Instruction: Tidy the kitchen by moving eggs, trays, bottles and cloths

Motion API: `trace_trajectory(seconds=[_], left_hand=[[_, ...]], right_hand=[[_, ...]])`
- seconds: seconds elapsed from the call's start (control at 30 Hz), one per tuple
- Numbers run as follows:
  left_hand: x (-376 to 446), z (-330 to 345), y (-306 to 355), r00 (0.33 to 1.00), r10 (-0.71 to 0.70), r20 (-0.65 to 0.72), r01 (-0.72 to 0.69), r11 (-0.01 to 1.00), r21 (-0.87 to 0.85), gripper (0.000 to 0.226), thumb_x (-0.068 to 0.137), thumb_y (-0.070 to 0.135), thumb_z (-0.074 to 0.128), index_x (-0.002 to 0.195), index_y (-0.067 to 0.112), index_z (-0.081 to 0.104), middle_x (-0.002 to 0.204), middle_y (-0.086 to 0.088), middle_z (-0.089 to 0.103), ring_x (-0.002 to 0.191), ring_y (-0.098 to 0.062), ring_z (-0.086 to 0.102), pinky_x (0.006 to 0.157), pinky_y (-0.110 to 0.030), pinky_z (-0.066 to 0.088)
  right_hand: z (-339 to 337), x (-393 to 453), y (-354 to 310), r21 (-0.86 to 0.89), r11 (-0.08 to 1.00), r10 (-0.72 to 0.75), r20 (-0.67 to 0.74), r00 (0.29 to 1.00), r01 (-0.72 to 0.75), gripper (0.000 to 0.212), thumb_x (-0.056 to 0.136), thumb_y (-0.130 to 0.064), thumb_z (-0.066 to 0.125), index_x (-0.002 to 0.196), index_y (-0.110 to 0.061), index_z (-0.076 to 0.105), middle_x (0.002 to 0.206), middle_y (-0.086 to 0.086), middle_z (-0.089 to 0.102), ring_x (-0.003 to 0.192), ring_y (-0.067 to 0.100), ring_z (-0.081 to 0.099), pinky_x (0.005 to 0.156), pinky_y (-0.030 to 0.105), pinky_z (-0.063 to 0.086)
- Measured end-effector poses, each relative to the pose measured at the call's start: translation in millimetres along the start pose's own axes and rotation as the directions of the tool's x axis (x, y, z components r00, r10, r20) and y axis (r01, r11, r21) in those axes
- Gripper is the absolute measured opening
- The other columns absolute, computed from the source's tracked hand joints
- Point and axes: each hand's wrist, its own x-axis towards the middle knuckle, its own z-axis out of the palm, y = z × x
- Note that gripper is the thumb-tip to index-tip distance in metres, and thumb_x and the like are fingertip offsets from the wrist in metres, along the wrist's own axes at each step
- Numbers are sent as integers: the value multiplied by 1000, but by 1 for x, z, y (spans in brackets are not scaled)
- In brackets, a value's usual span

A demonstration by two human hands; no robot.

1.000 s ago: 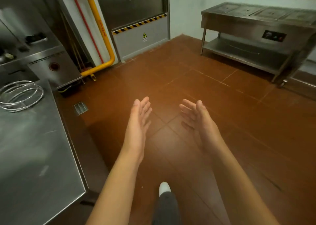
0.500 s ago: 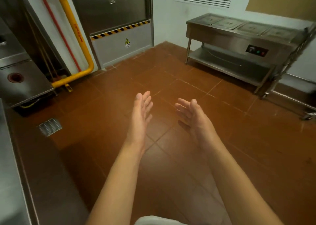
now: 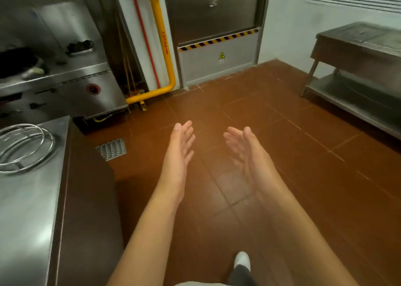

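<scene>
A commercial kitchen: a steel range [image 3: 65, 83] at far left, a steel counter [image 3: 28, 199] near left, a steel serving table [image 3: 358, 68] at right, red floor tiles [image 3: 260, 155], and what looks like a gas pipe [image 3: 161, 47] in yellow.

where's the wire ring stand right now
In the head view, the wire ring stand sits far left on the steel counter, below the stove.

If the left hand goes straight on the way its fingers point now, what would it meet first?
Nothing close: the left hand is open, empty, above the floor. Its fingers point toward the grey panel with the black-and-yellow stripe at the door's foot. Depth is unclear.
</scene>
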Motion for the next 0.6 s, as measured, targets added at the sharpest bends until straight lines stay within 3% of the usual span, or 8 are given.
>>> trace_trajectory(seconds=[0.13,0.27,0.47,0.6], left_hand=[[46,-6,16,989,22,-144,-21,1000,13,59,102,61,20,150,34,41,154,12,44,139,-5,43,120,-41,29],[72,-22,20,955,44,-292,-44,999,9,59,101,61,21,150,34,42,153,13,46,137,-4,45,119,-39,31],[90,-60,23,876,38,-480,-43,999,2,61,101,63,20,148,34,44,152,12,47,136,-4,47,120,-41,31],[111,-87,21,848,26,-529,-38,999,-12,62,100,63,22,150,33,43,151,13,48,135,-2,47,119,-39,31]], right_hand=[[11,70,-26,20,1000,-12,139,990,10,54,102,-54,28,143,-26,49,144,-8,54,134,8,47,113,34,35],[37,117,-30,6,1000,3,303,953,-5,69,89,-64,31,145,-27,46,145,-9,53,135,8,46,115,37,34],[84,162,-16,-25,995,98,465,880,-97,58,101,-56,26,146,-25,46,147,-7,51,137,10,45,116,38,34],[116,194,-10,-51,993,119,510,852,-108,60,99,-57,26,146,-26,45,147,-7,51,136,9,45,117,40,34]])
